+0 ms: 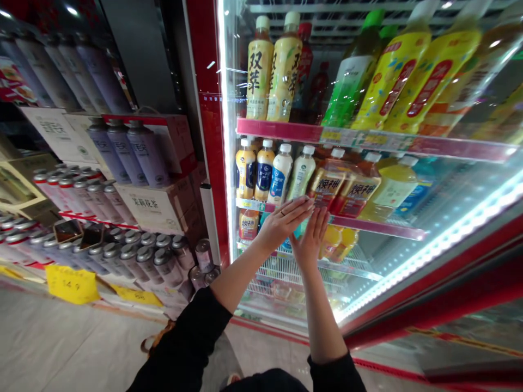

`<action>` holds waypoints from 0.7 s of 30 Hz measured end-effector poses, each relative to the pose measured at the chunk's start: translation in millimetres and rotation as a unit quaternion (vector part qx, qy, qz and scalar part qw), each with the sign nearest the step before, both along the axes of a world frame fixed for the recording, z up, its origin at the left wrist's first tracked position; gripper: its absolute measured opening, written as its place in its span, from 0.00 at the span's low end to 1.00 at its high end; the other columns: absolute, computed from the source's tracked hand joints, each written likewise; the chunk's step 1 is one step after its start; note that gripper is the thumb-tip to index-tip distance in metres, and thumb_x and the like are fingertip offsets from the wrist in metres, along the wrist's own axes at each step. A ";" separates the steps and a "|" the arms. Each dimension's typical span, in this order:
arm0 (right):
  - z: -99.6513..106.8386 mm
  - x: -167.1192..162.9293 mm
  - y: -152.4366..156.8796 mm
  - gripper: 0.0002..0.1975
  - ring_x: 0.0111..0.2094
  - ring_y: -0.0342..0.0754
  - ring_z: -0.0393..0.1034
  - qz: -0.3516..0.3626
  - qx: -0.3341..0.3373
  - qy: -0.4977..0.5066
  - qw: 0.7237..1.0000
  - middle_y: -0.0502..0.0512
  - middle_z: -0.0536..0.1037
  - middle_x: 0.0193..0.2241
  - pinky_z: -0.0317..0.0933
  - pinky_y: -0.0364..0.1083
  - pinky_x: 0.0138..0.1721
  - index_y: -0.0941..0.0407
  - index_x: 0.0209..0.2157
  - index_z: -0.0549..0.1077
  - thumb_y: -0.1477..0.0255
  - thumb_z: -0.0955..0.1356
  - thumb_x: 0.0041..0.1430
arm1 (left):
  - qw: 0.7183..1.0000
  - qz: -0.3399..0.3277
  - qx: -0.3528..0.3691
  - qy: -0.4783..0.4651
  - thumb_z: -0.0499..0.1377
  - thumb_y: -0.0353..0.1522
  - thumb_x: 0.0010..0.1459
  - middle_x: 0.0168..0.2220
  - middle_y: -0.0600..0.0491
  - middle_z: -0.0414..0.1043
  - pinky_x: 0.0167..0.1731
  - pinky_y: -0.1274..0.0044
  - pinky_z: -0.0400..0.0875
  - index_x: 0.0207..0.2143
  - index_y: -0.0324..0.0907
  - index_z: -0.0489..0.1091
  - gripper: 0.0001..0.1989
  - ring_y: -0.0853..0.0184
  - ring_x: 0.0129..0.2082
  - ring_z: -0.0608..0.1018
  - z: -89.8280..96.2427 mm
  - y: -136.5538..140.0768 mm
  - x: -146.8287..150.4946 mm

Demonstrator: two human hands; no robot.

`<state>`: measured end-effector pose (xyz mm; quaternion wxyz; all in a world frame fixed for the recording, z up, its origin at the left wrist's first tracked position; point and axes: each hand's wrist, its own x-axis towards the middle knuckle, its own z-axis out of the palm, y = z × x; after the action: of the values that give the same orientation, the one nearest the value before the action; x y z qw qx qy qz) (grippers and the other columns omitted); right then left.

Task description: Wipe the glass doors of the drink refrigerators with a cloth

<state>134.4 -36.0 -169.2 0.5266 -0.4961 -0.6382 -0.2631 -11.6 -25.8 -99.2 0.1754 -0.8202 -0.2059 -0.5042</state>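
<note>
My left hand (284,222) reaches in front of the middle shelf of a lit drinks cooler, its fingers stretched out to the right and a ring on one of them. Beside it, my right hand (309,238) points upward with extended fingers, their tips close to or touching those of the left. Neither palm shows, and I see nothing held. Just behind the fingers stand an amber bottle with a dark red label (327,184), a pale green bottle (301,171) and a white-and-blue bottle (280,173). Whether my fingers touch the shelf edge (376,226) I cannot tell.
Larger bottles, including a cream one (259,71) and a yellow one (392,76), fill the upper shelf (286,128). A red cooler frame (212,136) borders it. Left stand purple cans (147,155), cartons (151,209) and a yellow price sign (72,283) above the grey floor (61,337).
</note>
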 end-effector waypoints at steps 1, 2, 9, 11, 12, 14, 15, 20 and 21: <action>0.5 2.3 -0.7 0.47 0.79 0.74 0.52 0.001 -0.002 0.001 1.000 0.82 0.61 0.76 0.60 0.74 0.72 0.56 0.81 0.42 0.54 0.67 0.75 | 1.000 0.000 0.012 0.024 0.55 0.22 0.75 0.71 0.57 0.73 0.73 0.66 0.73 0.75 0.56 0.62 0.32 0.67 0.74 0.70 -7.8 -2.0 -10.2; 0.9 5.0 -1.6 0.46 0.79 0.73 0.52 0.001 -0.007 0.003 1.000 0.81 0.60 0.76 0.61 0.74 0.72 0.56 0.81 0.42 0.55 0.66 0.76 | 0.999 0.006 0.024 0.044 0.56 0.22 0.74 0.71 0.56 0.74 0.73 0.67 0.73 0.76 0.54 0.61 0.33 0.67 0.74 0.70 -15.6 -4.3 -22.4; 9.3 8.0 -14.7 0.44 0.79 0.72 0.54 0.028 -0.021 -0.006 0.999 0.77 0.61 0.76 0.67 0.72 0.68 0.53 0.83 0.39 0.66 0.66 0.76 | 0.994 0.090 0.032 -0.061 0.57 0.21 0.75 0.69 0.53 0.76 0.71 0.63 0.76 0.77 0.55 0.59 0.35 0.63 0.73 0.72 -21.3 -5.8 -83.7; 15.8 0.3 -20.2 0.43 0.79 0.73 0.54 0.022 0.003 0.012 1.000 0.77 0.64 0.75 0.67 0.73 0.68 0.52 0.82 0.42 0.70 0.66 0.76 | 0.984 0.103 0.030 -0.140 0.54 0.20 0.75 0.73 0.55 0.71 0.73 0.60 0.74 0.77 0.58 0.57 0.36 0.62 0.76 0.68 -8.6 -0.2 -75.9; 19.9 -3.8 -22.8 0.42 0.78 0.73 0.54 0.019 0.014 0.016 1.000 0.76 0.66 0.74 0.67 0.74 0.69 0.52 0.82 0.45 0.72 0.66 0.75 | 0.982 0.099 0.028 -0.160 0.53 0.20 0.75 0.74 0.56 0.70 0.74 0.60 0.72 0.78 0.59 0.56 0.37 0.61 0.76 0.67 -3.5 2.0 -70.1; 29.5 -11.6 -27.1 0.39 0.77 0.72 0.59 0.014 0.038 0.022 0.999 0.73 0.71 0.72 0.66 0.74 0.69 0.50 0.81 0.50 0.74 0.67 0.75 | 0.986 0.074 0.026 -0.147 0.54 0.20 0.75 0.73 0.57 0.70 0.75 0.60 0.72 0.78 0.61 0.55 0.38 0.62 0.76 0.68 1.0 3.6 -60.8; 34.8 -15.3 -28.4 0.38 0.75 0.71 0.62 0.016 0.046 0.022 0.999 0.71 0.73 0.70 0.67 0.73 0.69 0.48 0.81 0.53 0.74 0.67 0.75 | 0.990 0.059 0.024 -0.124 0.54 0.20 0.75 0.73 0.57 0.71 0.74 0.61 0.72 0.78 0.61 0.54 0.38 0.62 0.75 0.70 0.0 3.0 -58.8; 57.5 -41.4 -23.5 0.37 0.63 0.57 0.78 0.141 0.060 -0.024 0.988 0.65 0.79 0.64 0.76 0.56 0.62 0.48 0.78 0.58 0.76 0.70 0.74 | 0.995 0.040 -0.039 -0.083 0.56 0.22 0.75 0.66 0.50 0.79 0.69 0.67 0.78 0.82 0.55 0.44 0.42 0.63 0.70 0.76 -17.5 -4.2 -70.6; 60.2 -48.7 -20.4 0.37 0.63 0.56 0.78 0.169 0.059 -0.030 0.983 0.65 0.80 0.64 0.76 0.55 0.61 0.49 0.78 0.58 0.75 0.70 0.74 | 0.994 0.045 -0.058 -0.086 0.56 0.22 0.75 0.66 0.49 0.79 0.68 0.67 0.79 0.83 0.54 0.38 0.45 0.62 0.69 0.77 -19.6 -4.9 -73.6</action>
<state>85.7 -56.4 -109.0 0.5724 -0.3410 -0.7116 -0.2229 -85.1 -30.7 -118.8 0.1319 -0.7725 -0.2862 -0.5513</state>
